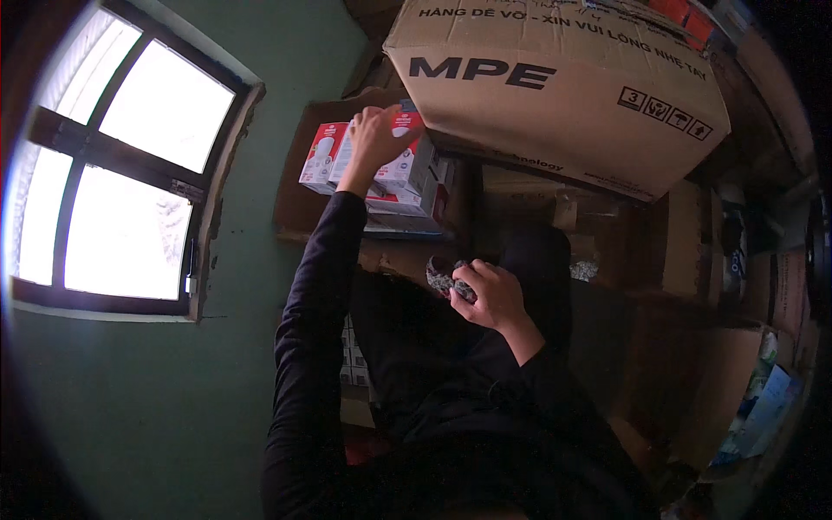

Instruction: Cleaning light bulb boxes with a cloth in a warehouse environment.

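My left hand [379, 144] reaches over a group of small red-and-white light bulb boxes [318, 159], its fingers spread at their tops. Whether its fingertips touch a box I cannot tell. These boxes stand close together in an opened cardboard carton [296, 188], more of them stacked below. Nearer my body, over my lap, my right hand [491, 292] is closed around a bunched grey and dark red cloth item [442, 273], perhaps a glove or rag. Part of the cloth is hidden by my fingers.
A large printed cardboard box [559, 110] stands just right of the bulb boxes. A barred window [136, 156] is set in the green wall [130, 390] at the left. Another open carton [708, 390] with packets lies at the lower right.
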A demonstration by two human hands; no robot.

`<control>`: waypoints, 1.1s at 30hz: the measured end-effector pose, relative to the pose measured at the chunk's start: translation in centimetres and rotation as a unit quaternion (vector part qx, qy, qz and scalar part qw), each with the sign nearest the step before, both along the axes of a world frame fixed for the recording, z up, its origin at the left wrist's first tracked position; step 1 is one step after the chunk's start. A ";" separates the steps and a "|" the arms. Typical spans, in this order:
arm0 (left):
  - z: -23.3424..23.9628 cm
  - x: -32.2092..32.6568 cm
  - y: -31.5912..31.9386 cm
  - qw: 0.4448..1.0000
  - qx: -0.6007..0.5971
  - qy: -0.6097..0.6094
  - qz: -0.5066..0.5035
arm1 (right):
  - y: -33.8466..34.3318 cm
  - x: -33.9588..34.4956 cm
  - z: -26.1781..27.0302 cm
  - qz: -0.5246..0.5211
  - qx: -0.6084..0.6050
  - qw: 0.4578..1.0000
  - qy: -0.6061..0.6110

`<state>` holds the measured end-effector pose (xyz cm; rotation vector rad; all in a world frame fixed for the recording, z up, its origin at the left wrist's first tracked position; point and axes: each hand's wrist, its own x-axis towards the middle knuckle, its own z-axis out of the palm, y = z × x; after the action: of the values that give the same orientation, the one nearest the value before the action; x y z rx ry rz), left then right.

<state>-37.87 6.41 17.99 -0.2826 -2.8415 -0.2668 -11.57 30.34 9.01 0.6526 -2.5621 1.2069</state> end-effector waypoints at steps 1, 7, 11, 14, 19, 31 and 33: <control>0.8 0.4 -1.0 0.999 0.007 0.030 0.020 | -0.3 0.0 0.2 0.002 -0.009 1.000 0.003; 0.4 0.6 -11.5 0.978 0.059 0.017 0.200 | -0.8 -0.1 0.4 0.005 0.010 1.000 0.012; -2.8 0.9 -12.7 0.938 0.073 -0.134 0.310 | -0.2 -0.1 0.1 0.001 0.025 1.000 0.010; -4.0 1.6 -13.9 0.951 0.107 -0.065 0.284 | -1.1 0.0 0.2 0.004 0.031 0.999 0.016; -3.7 2.1 -11.2 0.951 0.109 -0.046 0.284 | -1.4 0.1 -0.1 -0.001 0.043 0.999 0.015; -12.6 18.1 -18.3 0.838 0.310 0.317 0.319 | -2.1 0.6 -0.5 -0.006 0.125 0.992 0.017; -21.3 26.0 -20.3 0.816 0.322 0.231 0.421 | -2.1 0.9 -0.5 -0.008 0.160 0.987 -0.002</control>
<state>-11.85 -13.94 -3.36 0.8973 -1.9670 -0.7851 -10.64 28.28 8.51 0.6897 -2.7851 0.7950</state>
